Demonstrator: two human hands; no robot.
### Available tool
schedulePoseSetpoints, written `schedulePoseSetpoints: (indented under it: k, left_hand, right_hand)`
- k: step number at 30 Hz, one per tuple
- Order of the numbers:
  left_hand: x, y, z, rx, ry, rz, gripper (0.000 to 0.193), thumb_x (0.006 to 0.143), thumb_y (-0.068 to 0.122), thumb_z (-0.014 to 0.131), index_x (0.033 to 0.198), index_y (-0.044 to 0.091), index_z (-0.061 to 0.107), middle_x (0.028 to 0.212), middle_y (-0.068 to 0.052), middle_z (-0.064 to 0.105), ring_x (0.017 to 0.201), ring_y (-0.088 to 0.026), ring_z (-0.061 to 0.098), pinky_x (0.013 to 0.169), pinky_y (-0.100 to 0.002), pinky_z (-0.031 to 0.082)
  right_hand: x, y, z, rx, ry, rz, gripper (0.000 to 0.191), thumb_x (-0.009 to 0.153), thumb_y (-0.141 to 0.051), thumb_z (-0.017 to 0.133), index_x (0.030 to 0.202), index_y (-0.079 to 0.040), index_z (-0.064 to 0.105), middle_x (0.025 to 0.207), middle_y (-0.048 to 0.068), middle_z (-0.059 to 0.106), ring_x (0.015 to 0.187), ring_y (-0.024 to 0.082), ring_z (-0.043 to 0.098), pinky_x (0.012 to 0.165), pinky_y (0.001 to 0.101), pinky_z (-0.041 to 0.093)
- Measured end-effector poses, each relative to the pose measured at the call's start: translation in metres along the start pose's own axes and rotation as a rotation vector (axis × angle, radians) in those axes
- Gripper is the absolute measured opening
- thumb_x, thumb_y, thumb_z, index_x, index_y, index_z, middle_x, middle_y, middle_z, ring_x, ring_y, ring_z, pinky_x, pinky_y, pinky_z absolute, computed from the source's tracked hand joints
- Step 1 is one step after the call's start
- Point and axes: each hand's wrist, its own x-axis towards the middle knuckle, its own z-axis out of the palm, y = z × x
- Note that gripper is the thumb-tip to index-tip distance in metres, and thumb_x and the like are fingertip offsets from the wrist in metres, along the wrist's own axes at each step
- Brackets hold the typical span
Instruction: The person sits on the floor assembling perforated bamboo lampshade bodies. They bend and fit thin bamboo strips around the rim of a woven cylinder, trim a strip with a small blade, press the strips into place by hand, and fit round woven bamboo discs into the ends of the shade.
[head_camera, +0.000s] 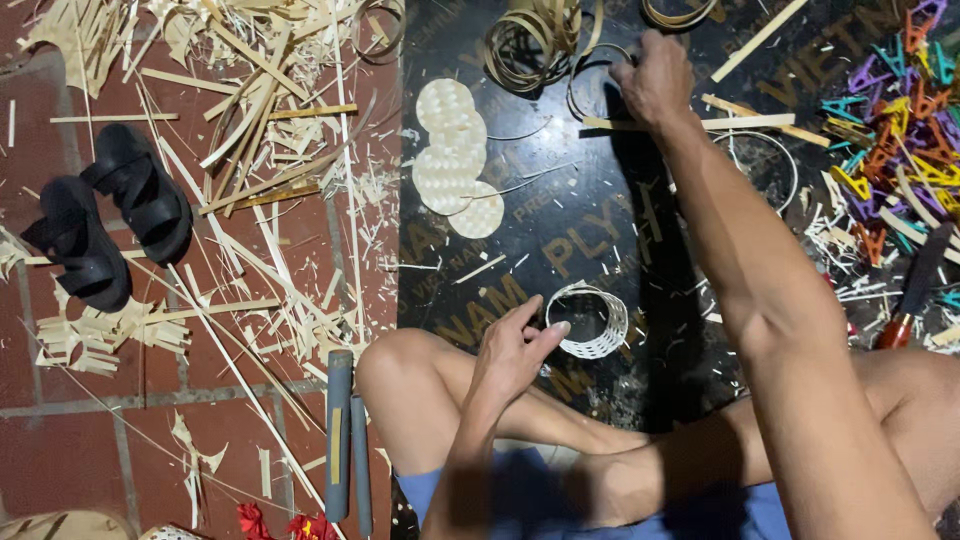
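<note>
A person sits cross-legged on a black printed board. The left hand (515, 350) pinches the rim of a small white woven ring (588, 320) between thumb and fingers. The right hand (655, 78), reaching far ahead, closes its grip on a thin bamboo loop (590, 72). Left of that grip lie pale woven discs (450, 155); right of it, bright plastic clips (895, 110). Black sandals (105, 220) rest among bamboo shavings (260, 150) on red tiles.
</note>
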Motion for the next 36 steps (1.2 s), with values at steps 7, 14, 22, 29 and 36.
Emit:
schedulePoseSetpoints:
  k: [7,14,22,29,36]
  left_hand:
    - [0.009,-0.025,0.001,-0.204,0.172,0.25,0.045,0.093,0.02,0.071,0.129,-0.006,0.066,0.111,-0.013,0.073,0.088,-0.014,0.069,0.075,-0.027,0.056]
    - [0.006,-0.017,0.032,-0.77,0.028,0.353,0.037,0.104,0.014,0.06,0.134,-0.008,0.063,0.116,-0.016,0.073,0.087,-0.014,0.068,0.071,-0.027,0.058]
    - [-0.052,-0.002,0.06,-1.102,-0.345,0.29,0.04,0.109,0.029,0.054,0.13,-0.004,0.064,0.104,-0.016,0.072,0.081,-0.018,0.072,0.068,-0.031,0.061]
    - [-0.062,0.0,0.038,-0.473,0.085,0.587,0.019,0.101,0.003,0.065,0.118,-0.002,0.072,0.099,-0.012,0.077,0.085,-0.024,0.073,0.074,-0.036,0.06]
    - [-0.075,0.015,0.029,0.389,0.519,0.839,0.02,0.096,0.0,0.064,0.113,0.009,0.064,0.098,-0.019,0.066,0.086,-0.039,0.067,0.072,-0.046,0.052]
  right_hand:
    - [-0.019,-0.022,-0.035,0.412,-0.079,0.19,0.022,0.094,-0.004,0.069,0.113,0.005,0.075,0.093,0.017,0.076,0.076,0.024,0.074,0.066,0.0379,0.058]
    - [-0.123,-0.104,-0.15,0.854,-0.051,0.319,0.019,0.098,-0.001,0.067,0.115,0.008,0.07,0.091,0.007,0.071,0.066,0.009,0.064,0.056,0.0238,0.052]
    - [-0.237,-0.15,-0.202,1.051,-0.025,0.411,0.019,0.103,-0.003,0.067,0.119,0.006,0.067,0.091,0.005,0.07,0.068,0.008,0.063,0.06,0.0228,0.052]
    - [-0.25,-0.138,-0.233,1.231,-0.416,0.354,0.027,0.099,-0.006,0.063,0.12,0.01,0.068,0.106,0.017,0.072,0.085,0.017,0.071,0.076,0.0281,0.06]
    - [-0.247,-0.151,-0.254,0.994,-0.485,0.364,0.042,0.094,-0.007,0.071,0.135,-0.001,0.064,0.104,0.01,0.069,0.078,0.011,0.066,0.061,0.0249,0.056]
